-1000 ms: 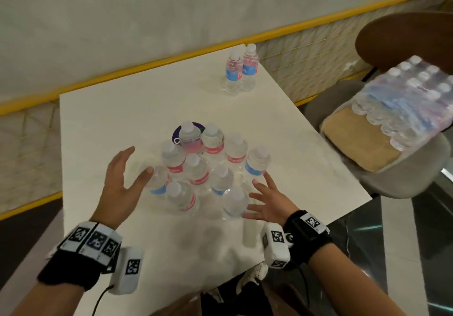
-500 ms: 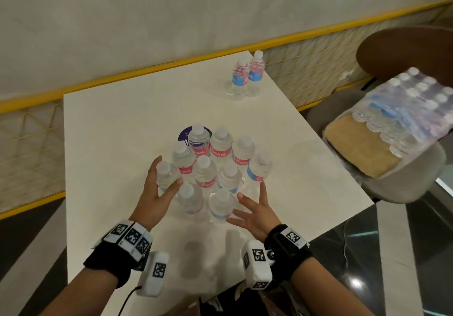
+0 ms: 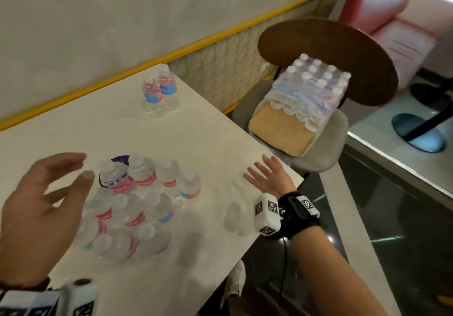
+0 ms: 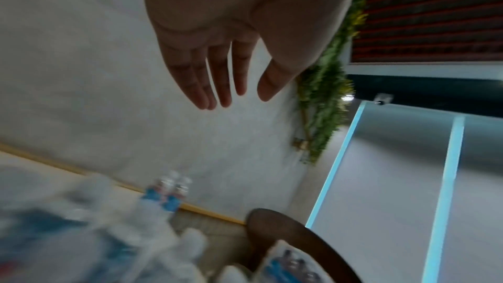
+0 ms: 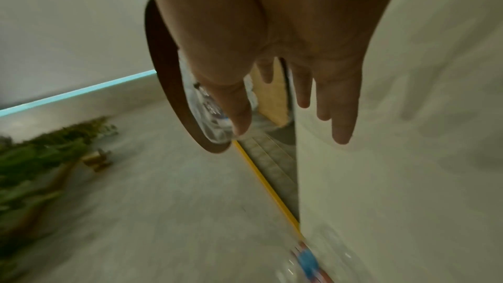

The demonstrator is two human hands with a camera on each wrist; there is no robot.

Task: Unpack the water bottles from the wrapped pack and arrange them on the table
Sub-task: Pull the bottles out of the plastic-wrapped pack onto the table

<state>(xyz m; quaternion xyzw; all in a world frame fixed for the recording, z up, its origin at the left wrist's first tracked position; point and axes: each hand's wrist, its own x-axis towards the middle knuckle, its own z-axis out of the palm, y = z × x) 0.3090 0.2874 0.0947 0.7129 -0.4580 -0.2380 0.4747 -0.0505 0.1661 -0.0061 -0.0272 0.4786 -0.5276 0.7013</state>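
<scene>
A cluster of small water bottles [image 3: 137, 200] stands upright and packed close together on the white table [image 3: 208, 144], white caps up, most with red label bands and a few with blue; the printing on the labels is too blurred to read. A purple round thing [image 3: 121, 160] shows under the far bottles. Two more bottles [image 3: 160, 91] stand side by side, touching, at the far corner of the table near the wall, their labels pink above and blue below, lettering unreadable.

The left hand [image 3: 40, 211] hovers above the near left side of the cluster, fingers spread and nearly straight, holding nothing. The right hand [image 3: 269, 177] is out over the table's right edge, well apart from the cluster, palm down, fingers fanned out, also empty; whether it touches the surface cannot be told.

The wrapped pack [image 3: 311, 92] of bottles sits on a tan cushion [image 3: 282, 132] on the chair [image 3: 328, 53] just beside the table, plastic film over its rows of white caps
</scene>
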